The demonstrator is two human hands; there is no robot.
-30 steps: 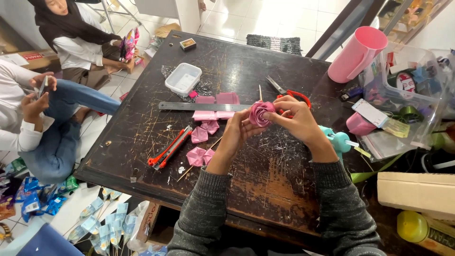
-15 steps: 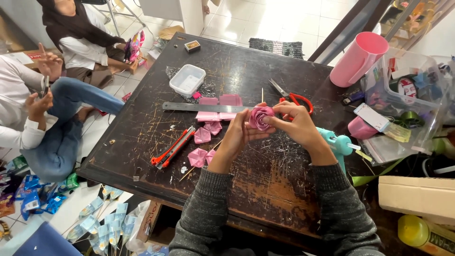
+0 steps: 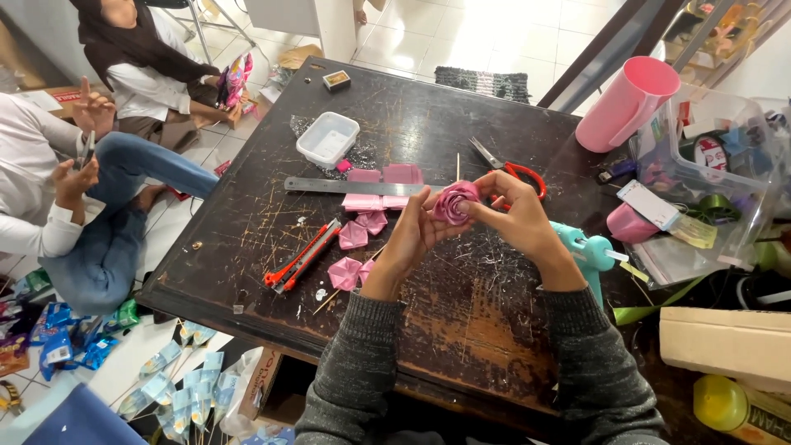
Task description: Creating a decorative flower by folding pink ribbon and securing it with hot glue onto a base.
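Pink ribbon rose (image 3: 454, 202) on a thin stick, left hand (image 3: 409, 239) and right hand (image 3: 517, 221) fingers clamped on it, above the dark surface (image 3: 461, 321).

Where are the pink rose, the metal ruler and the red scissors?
pink rose (image 3: 455, 203), head view, on the rolled petals at its middle.
metal ruler (image 3: 329, 185), head view, on the bare left half of the flat blade.
red scissors (image 3: 526, 173), head view, on the red handle loop.
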